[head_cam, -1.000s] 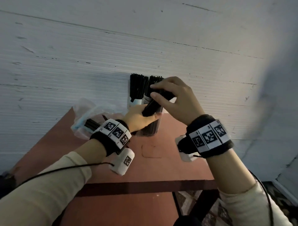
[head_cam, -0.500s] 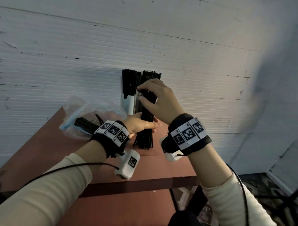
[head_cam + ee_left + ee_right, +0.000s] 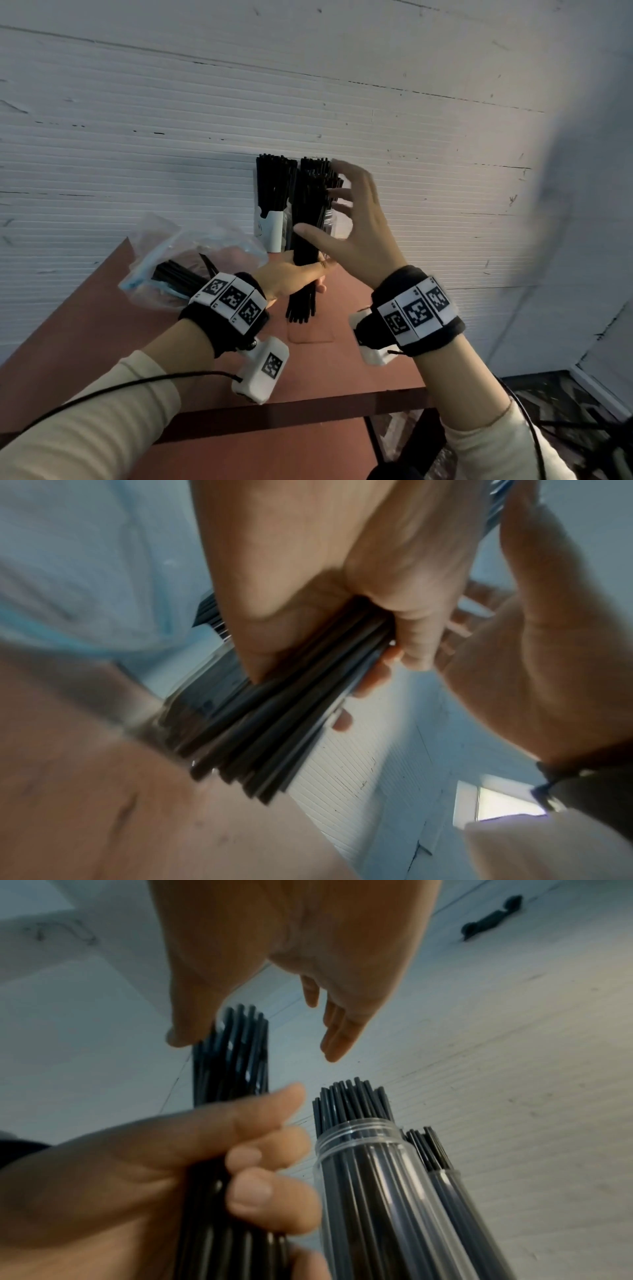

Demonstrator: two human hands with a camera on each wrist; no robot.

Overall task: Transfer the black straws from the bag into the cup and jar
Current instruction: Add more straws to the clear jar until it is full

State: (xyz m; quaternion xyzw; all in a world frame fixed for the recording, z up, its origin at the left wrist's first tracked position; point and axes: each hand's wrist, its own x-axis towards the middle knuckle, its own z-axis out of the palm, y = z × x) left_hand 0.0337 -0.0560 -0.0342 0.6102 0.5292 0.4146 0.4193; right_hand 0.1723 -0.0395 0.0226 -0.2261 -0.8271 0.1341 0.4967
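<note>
Above the table [image 3: 359, 370], left hand [image 3: 291, 274] grips an upright bundle of black straws [image 3: 306, 246]; right hand [image 3: 356, 233] hovers beside it, fingers spread.
Jar [image 3: 369, 1177] and cup [image 3: 270, 231] already hold straws; more straws remain inside the plastic bag [image 3: 161, 246], so the transfer looks unfinished.

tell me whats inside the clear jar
Black straws stand upright in the jar, tips above its rim. Its bottom is out of view.

Two hands [image 3: 294, 277] [image 3: 356, 233], one bag [image 3: 164, 246], one cup [image 3: 272, 229], one jar [image 3: 369, 1177], three upright straw bundles [image 3: 305, 240].
</note>
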